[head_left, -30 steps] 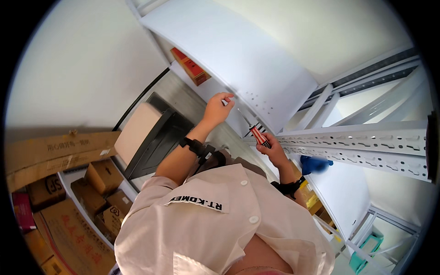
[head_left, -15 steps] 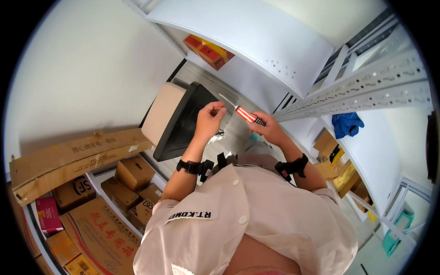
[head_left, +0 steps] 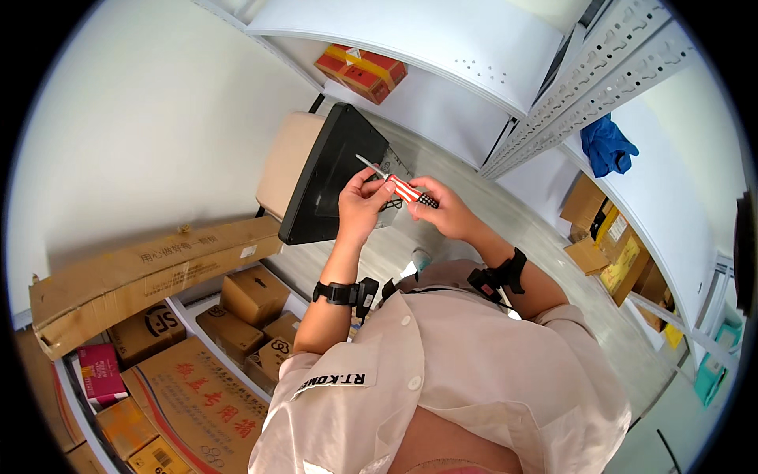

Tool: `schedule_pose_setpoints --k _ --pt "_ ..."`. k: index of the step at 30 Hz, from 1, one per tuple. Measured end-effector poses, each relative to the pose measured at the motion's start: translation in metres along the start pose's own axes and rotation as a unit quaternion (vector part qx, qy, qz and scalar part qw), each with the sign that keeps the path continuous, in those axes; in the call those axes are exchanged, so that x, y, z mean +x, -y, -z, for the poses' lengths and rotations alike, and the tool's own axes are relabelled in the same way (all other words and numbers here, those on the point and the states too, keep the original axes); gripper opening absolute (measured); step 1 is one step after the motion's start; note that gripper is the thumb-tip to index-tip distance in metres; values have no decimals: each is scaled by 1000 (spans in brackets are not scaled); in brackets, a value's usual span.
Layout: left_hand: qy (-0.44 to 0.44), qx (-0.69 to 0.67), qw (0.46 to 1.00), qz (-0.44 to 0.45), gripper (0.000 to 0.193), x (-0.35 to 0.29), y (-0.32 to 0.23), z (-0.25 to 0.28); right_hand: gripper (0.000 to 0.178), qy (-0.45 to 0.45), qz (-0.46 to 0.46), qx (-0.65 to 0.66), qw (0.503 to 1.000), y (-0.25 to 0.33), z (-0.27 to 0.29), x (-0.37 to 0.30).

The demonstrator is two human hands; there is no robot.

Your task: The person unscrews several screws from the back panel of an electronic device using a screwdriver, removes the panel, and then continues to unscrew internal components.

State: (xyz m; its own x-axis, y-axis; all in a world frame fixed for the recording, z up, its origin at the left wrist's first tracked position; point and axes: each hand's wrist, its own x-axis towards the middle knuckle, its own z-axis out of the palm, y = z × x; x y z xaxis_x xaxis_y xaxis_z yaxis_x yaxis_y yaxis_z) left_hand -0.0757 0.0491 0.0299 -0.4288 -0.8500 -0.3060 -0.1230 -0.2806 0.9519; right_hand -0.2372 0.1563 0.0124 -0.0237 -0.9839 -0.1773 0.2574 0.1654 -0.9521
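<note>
A screwdriver with a red-and-white striped handle and a black, white-dotted end is held between my two hands. My right hand is closed round the dotted end of the handle. At the front of the handle, the fingers of my left hand are closed on it, and the metal shaft sticks out past them, up and to the left. Behind my left hand, a black flat-faced panel stands tilted against a beige chair-like piece. Part of a dark cable shows beside my fingers.
A white shelf with several tiny metallic dots spans the top, with a red box beneath. Perforated metal uprights and a blue cloth are at right. Cardboard boxes fill the lower left, below a long carton.
My right hand has moved left with the screwdriver, and my left fingers have closed on the handle's front. The view has shifted, moving the shelves and boxes within it.
</note>
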Motion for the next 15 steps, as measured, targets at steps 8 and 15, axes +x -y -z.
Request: schedule_pose_setpoints --k 8,15 --pt "-53 16 998 23 51 35 -14 -38 42 15 -55 7 998 25 40 35" --pt "-93 50 994 38 48 64 -10 -65 44 44 -75 -60 994 27 79 65"
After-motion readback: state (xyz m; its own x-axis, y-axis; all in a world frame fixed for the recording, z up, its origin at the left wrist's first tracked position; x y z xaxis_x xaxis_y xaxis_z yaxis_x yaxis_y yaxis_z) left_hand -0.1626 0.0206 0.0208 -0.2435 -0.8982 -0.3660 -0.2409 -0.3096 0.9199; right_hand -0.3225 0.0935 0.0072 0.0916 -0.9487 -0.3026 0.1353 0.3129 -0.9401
